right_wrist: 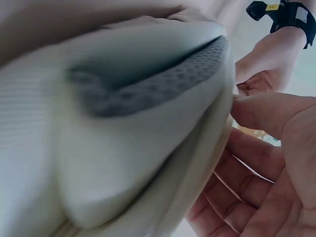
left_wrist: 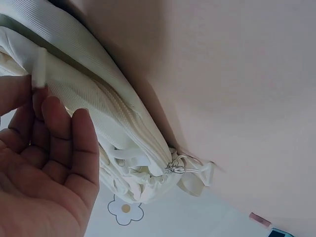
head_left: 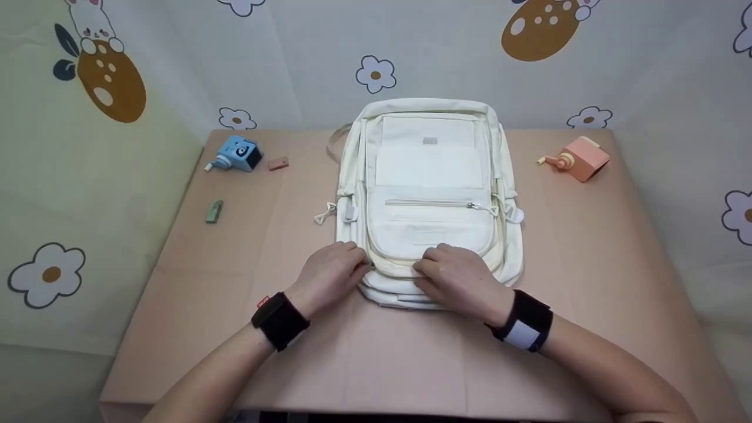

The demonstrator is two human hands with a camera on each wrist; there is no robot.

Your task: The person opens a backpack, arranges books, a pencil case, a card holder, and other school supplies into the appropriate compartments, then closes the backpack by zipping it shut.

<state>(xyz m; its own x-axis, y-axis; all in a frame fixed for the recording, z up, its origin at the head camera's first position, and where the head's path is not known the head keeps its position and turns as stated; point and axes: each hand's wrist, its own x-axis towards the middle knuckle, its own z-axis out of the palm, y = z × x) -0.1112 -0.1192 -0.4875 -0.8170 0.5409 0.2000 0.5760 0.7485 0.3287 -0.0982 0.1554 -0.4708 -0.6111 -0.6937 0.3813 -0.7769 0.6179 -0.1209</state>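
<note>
A cream-white backpack point(head_left: 432, 167) lies on its back on the table, front pocket up. At its lower left edge, my left hand point(head_left: 332, 273) pinches a small pale tab point(left_wrist: 40, 69), which looks like a zipper pull, between thumb and fingers. My right hand point(head_left: 461, 279) grips the fabric rim at the bottom of the front compartment, thumb on one side and fingers on the other in the right wrist view. Close to that hand, a fold with grey mesh lining point(right_wrist: 163, 86) gapes. A side zipper point(left_wrist: 118, 101) runs along the bag to a metal slider.
On the table point(head_left: 376, 364), a blue crank pencil sharpener point(head_left: 238, 154), a small pink block point(head_left: 278, 164) and a small green block point(head_left: 214, 211) sit left of the bag. An orange-pink crank sharpener point(head_left: 584, 158) stands at the right. Patterned curtains point(head_left: 305, 64) surround the table.
</note>
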